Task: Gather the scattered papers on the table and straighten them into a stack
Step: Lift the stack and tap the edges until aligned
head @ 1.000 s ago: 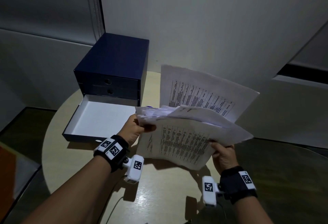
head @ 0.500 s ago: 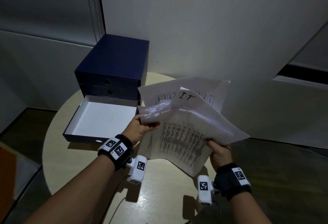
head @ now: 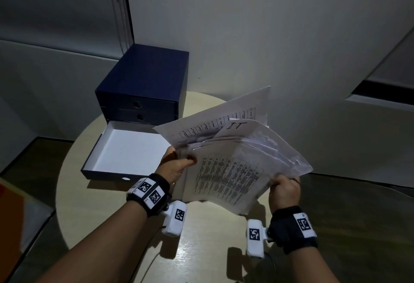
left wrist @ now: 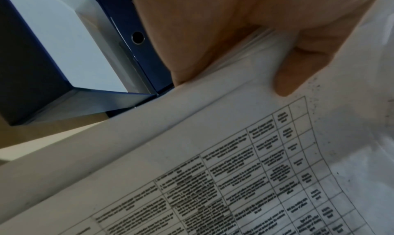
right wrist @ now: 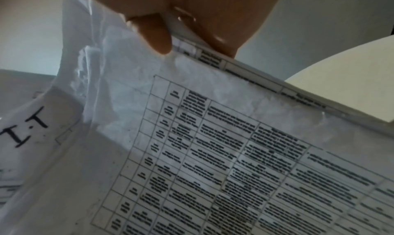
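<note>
A round pale surface (head: 125, 211) stands by grey walls, a navy drawer box (head: 143, 85) at upper left. Uneven, fanned papers (head: 228, 170) sit mid-frame, each hand's grip pinching an edge: left hand (head: 174, 166), right hand (head: 284, 188).

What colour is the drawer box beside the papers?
Dark navy blue drawer box, white inside its open drawer; clearest in the head view.

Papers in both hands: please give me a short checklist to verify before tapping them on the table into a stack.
1. Left hand grips the papers: ok.
2. Right hand grips the opposite edge: ok.
3. Sheet edges aligned: not ok, they fan out.
4. Bare table under the papers: ok.
5. Open drawer apart from the papers: ok.
6. All sheets gathered: cannot tell.
</note>
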{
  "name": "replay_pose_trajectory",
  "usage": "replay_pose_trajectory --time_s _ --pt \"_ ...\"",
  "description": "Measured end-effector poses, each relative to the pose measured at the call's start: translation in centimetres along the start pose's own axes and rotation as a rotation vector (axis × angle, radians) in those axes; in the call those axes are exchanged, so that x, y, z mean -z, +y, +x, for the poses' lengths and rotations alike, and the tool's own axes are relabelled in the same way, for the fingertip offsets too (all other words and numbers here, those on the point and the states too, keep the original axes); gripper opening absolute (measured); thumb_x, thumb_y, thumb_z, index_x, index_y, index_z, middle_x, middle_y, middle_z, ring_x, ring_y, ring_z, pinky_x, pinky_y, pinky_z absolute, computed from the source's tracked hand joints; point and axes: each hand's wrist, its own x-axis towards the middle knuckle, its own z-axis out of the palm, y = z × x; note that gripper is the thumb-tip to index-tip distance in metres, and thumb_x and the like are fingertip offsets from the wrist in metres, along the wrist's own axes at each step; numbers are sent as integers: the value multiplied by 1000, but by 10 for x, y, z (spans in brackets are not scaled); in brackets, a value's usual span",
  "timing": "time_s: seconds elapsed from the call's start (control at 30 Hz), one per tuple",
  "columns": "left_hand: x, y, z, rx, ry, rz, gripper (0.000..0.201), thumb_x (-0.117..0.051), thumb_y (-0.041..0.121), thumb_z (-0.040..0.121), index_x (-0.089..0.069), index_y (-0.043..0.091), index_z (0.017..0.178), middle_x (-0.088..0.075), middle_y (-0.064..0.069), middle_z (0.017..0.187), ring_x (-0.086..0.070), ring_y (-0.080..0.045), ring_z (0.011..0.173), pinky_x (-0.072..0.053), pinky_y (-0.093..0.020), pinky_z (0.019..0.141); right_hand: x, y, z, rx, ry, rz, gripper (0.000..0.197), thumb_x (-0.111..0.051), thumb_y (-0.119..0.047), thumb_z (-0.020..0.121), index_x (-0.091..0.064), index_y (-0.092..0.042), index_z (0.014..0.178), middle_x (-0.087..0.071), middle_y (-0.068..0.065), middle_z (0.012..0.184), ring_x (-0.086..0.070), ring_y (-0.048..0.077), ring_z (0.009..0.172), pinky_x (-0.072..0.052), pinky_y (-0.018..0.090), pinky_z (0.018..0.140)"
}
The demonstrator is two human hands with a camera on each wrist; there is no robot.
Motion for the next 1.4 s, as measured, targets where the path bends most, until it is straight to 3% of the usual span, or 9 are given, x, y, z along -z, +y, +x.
replay_pose_trajectory --time_s 0.27,0.63,0.77,0.83,0.93,1.1,1.2,1.3,1.4 --pt "-2 13 -4 -81 -154 7 52 -82 1 65 -63 15 112 -76 3 99 -70 -9 100 -55 -31 91 -1 -25 -5 102 -24 324 40 -32 15 83 -56 -15 71 -62 -8 55 -58 11 57 -49 15 50" --pt "-1 23 -3 -176 -197 -4 46 -68 -11 79 -71 26 105 -75 16 100 -67 0 101 -54 -18 86 -8 -43 -16 207 -238 353 34 -42 -20 100 -69 -41 98 -72 -7 98 -67 11 96 -58 24 81" --pt "2 17 0 -128 -214 -18 36 -86 22 68 -76 31 101 -76 5 102 -68 -12 102 -55 -28 91 -11 -43 -17 273 -327 175 26 -40 -49 97 -54 -48 119 -68 -2 113 -67 13 102 -57 23 77" --pt "0 15 1 -122 -214 35 35 -81 25 73 -72 27 107 -76 3 103 -68 -7 100 -53 -28 93 -11 -33 -13 293 -393 91 80 -63 -65 77 -28 -41 144 -56 5 130 -66 14 109 -57 23 80" --pt "0 16 4 -144 -153 33 30 -72 10 81 -65 20 108 -72 1 103 -67 -7 100 -53 -33 93 -8 -24 -6 294 -472 3 120 -88 -36 57 -9 -41 147 -48 10 138 -61 12 117 -56 23 85" --pt "9 11 6 -83 -90 -50 52 -71 12 72 -60 -4 119 -71 -13 106 -68 -19 100 -50 -40 98 -4 -12 7 167 -479 2 102 -76 -3 68 -20 -30 148 -47 13 141 -56 22 124 -56 35 91" --pt "10 13 2 -60 -97 -72 42 -76 13 75 -64 2 114 -71 -15 110 -68 -21 102 -52 -38 97 -6 -4 9 70 -440 27 63 -76 -8 79 -45 -9 133 -65 12 120 -62 26 115 -57 25 82" --pt "5 14 2 -81 -63 -26 26 -74 24 81 -67 3 95 -69 -19 108 -66 -26 100 -51 -42 96 -13 -8 6 74 -384 -96 20 -71 -24 85 -60 -23 102 -76 -8 88 -70 1 86 -55 24 82" --pt "-5 19 2 -124 46 17 18 -76 35 80 -69 20 87 -76 -1 88 -71 -17 86 -56 -37 83 -21 -17 4 89 -377 -98 18 -57 -11 96 -59 -24 107 -75 -11 88 -69 1 89 -55 19 77"
